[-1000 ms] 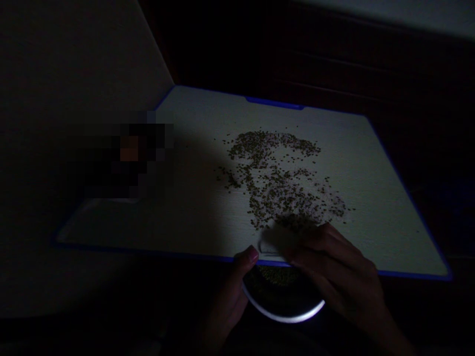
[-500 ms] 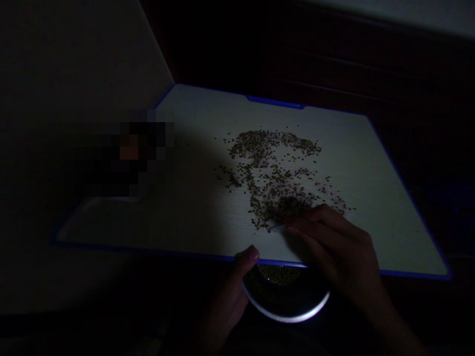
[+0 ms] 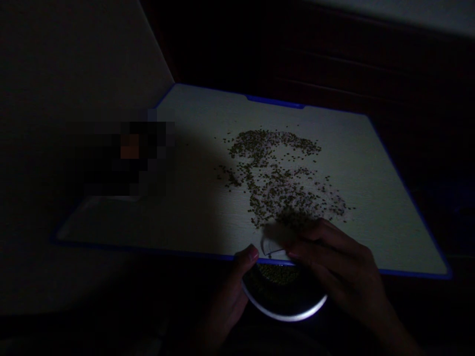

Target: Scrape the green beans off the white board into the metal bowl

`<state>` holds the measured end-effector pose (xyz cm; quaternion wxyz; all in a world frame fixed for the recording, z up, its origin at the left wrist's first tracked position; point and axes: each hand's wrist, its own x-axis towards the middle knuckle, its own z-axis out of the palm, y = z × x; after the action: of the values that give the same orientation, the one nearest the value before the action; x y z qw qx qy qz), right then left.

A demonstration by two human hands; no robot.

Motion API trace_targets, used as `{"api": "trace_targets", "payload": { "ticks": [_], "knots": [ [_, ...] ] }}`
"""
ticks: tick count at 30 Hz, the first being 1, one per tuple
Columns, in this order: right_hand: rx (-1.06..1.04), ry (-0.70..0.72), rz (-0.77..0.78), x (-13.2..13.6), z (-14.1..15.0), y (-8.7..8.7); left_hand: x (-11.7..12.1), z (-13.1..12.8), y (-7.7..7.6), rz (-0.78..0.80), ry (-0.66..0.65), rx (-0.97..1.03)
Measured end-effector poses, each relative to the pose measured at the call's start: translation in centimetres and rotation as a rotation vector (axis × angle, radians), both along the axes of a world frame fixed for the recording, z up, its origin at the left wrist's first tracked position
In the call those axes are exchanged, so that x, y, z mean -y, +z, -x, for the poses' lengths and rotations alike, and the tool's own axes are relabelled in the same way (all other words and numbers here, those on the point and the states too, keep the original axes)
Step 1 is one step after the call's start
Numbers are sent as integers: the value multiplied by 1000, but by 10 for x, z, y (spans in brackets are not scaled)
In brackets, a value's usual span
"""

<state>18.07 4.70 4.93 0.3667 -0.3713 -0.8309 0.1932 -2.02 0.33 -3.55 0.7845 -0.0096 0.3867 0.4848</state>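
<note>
Small greenish seeds (image 3: 260, 143) lie scattered across a pale board (image 3: 178, 217) with a blue rim. At the near edge, my right hand (image 3: 337, 257) pinches a thin, pale, card-like piece (image 3: 275, 245); its exact kind is too dark to make out. The piece touches the board beside the blue rim, with a few seeds near it. Below that edge is a bowl (image 3: 293, 316) with a shiny rim and more seeds inside. My left hand (image 3: 232, 291) grips the bowl's left side, its thumb resting at the board's edge and its other fingers mostly hidden.
A pixelated dark patch (image 3: 122, 158) covers part of the board's left side. A wall-like grey surface (image 3: 74, 59) rises at the left. Dark wood-like panelling (image 3: 334, 64) stands behind the board. The room is very dim.
My right hand has drawn the pale piece toward me, from among the near seeds to the board's front edge. My left hand and the bowl stay nearly still.
</note>
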Motion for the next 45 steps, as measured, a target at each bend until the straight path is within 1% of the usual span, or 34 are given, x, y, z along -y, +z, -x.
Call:
{"api": "trace_targets", "payload": {
  "ticks": [3,7,8,11,14,16,19,20,22,29,35,40,45],
  "knots": [
    [-1,6,14,4,-1,0,0,1,2,-6,-19,-4],
    [-3,-25,30,11,-3,0,-1,1,8,102,-9,-57],
    [-8,-33,25,12,-3,0,-2,2,10,108,-10,-54],
    [-39,-52,13,17,-6,-2,-3,2,10,60,1,-32],
    [-56,-86,-4,20,-11,-5,-4,2,7,54,23,-57],
    [-70,-206,-2,21,-16,-7,-4,2,7,55,38,-87],
    [-104,-475,21,20,-25,-8,-4,1,10,36,73,-111],
    [-108,-538,28,19,-28,-9,-4,1,11,42,75,-117],
    [-111,-594,38,16,-32,-10,-5,1,14,69,63,-122],
    [-79,-519,40,5,-37,-13,-5,2,13,65,47,-119],
    [-81,-496,48,-1,-40,-11,-1,5,6,129,102,-150],
    [-106,-495,70,-2,-41,-15,1,6,3,109,110,-120],
    [-138,-517,82,2,-42,-21,-1,4,7,100,94,-135]
  ]
}}
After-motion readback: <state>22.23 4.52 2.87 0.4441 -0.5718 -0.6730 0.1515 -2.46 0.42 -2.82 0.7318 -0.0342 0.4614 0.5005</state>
